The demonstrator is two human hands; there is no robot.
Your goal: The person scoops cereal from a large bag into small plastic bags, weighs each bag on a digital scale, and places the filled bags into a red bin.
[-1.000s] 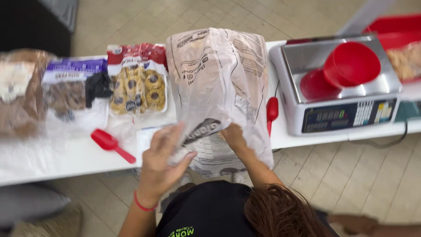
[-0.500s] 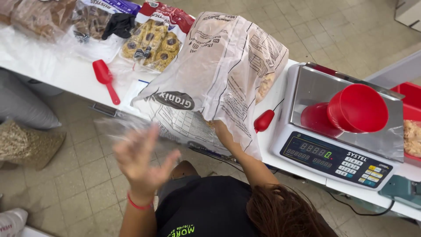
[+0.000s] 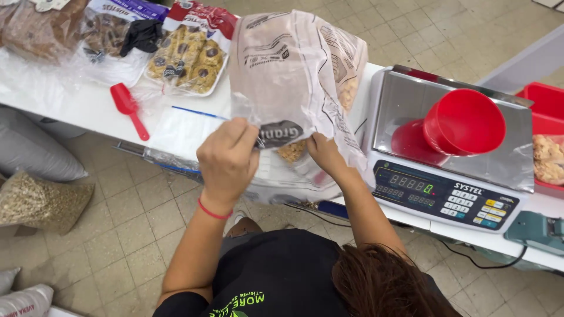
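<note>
The left hand (image 3: 228, 159) is closing its fingers into a pinch on the lower edge of a large clear printed plastic bag (image 3: 294, 88); the right hand (image 3: 322, 154) is pinching the same edge just beside it, thumb and fingers pressed together on the film. The bag is hanging lifted over the white table (image 3: 88, 108), immediately left of the steel weighing scale (image 3: 452, 158); pale crunchy pieces (image 3: 348, 94) are showing through its upper right side, and a few are lying near the held edge.

On the scale's pan a red funnel (image 3: 464, 122) is lying tipped; left of the scale, beyond the bag, a small zip bag (image 3: 185, 130) is lying flat on the table, then a red scoop (image 3: 128, 108), then a tray of cookies (image 3: 188, 58).

As a judgement, the thin film could be slipping out of either pinch, because the weight of the contents is pulling on a small held strip; pieces could then be spilling onto the table or floor, or the swinging bag could be knocking the funnel off the scale.
</note>
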